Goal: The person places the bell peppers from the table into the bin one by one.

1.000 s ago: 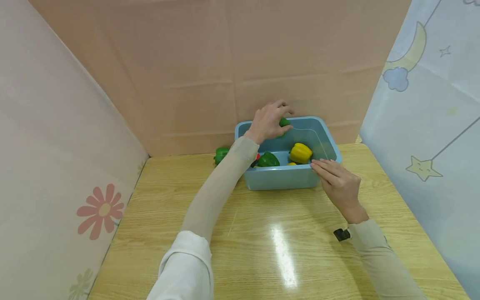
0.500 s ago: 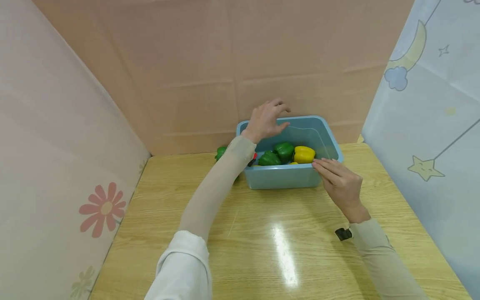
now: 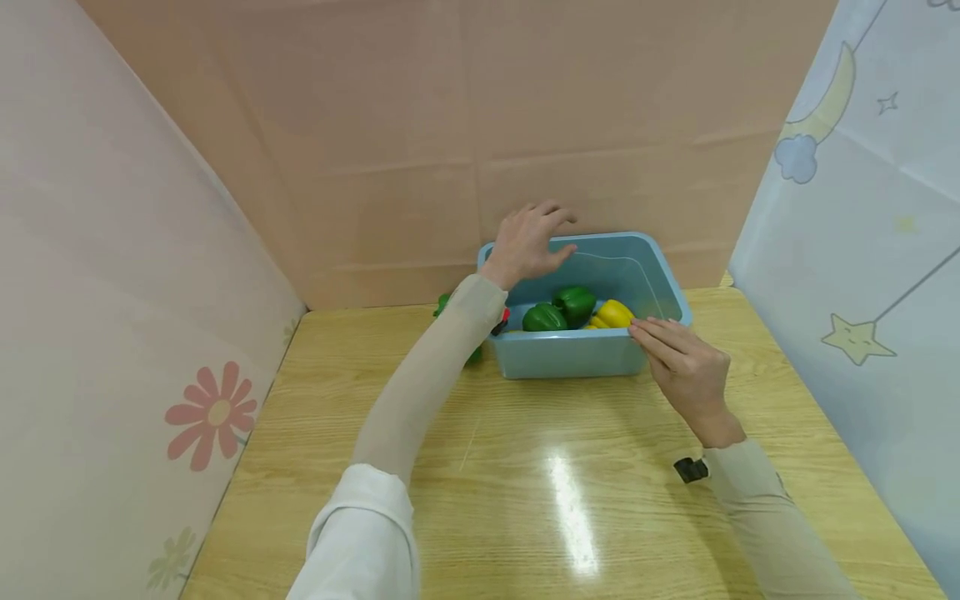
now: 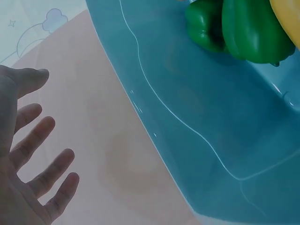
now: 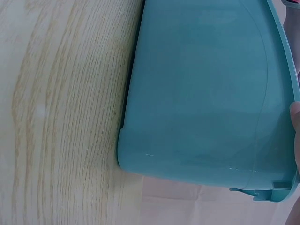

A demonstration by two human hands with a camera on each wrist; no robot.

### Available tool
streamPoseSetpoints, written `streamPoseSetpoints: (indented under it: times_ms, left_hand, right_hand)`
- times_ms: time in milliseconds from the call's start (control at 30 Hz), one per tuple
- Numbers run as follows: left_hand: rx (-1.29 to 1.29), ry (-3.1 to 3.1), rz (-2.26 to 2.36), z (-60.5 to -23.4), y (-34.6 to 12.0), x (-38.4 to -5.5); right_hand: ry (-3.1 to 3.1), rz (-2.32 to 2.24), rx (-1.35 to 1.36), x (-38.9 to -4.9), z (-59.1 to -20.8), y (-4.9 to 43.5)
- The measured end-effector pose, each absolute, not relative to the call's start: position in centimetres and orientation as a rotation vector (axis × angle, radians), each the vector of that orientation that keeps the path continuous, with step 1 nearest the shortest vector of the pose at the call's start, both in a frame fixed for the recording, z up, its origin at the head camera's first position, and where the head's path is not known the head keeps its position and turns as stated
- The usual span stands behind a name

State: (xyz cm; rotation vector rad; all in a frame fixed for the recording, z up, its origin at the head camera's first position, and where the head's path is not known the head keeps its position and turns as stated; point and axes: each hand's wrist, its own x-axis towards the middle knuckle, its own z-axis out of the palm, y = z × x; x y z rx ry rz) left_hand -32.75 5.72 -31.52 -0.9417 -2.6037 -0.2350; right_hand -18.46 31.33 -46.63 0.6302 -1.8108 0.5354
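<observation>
My left hand point(image 3: 525, 242) hovers over the back left of a blue plastic bin point(image 3: 570, 357), fingers spread and holding nothing. In the left wrist view that hand point(image 4: 37, 154) shows bare, apart from the bin's rim. Two green bell peppers point(image 3: 574, 305) lie side by side inside, with a yellow bell pepper point(image 3: 615, 314) to their right. More yellow shows low behind the front wall. A red piece point(image 3: 505, 316) peeks out beside my left sleeve. My right hand point(image 3: 686, 367) holds the bin's front rim near the right corner; its thumb is mostly hidden.
Left of the bin, green peppers point(image 3: 441, 305) on the wooden table point(image 3: 510, 467) are partly covered by my left forearm. A peach cloth point(image 3: 360, 167) hangs directly behind the bin. Printed panels point(image 3: 855, 250) flank both sides.
My left hand has let go of a green bell pepper, which dropped into the bin beside the other one. The yellow pepper has shifted to the right. My right hand stays on the rim.
</observation>
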Motion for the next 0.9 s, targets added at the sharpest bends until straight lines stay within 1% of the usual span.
streamPoseSetpoints:
  times_ms: [900]
  left_hand:
    - [-0.959, -2.577, -0.223, -32.0, 3.0, -31.2]
  right_hand:
    - [-1.813, 0.551, 0.640, -18.4, -46.3, 31.3]
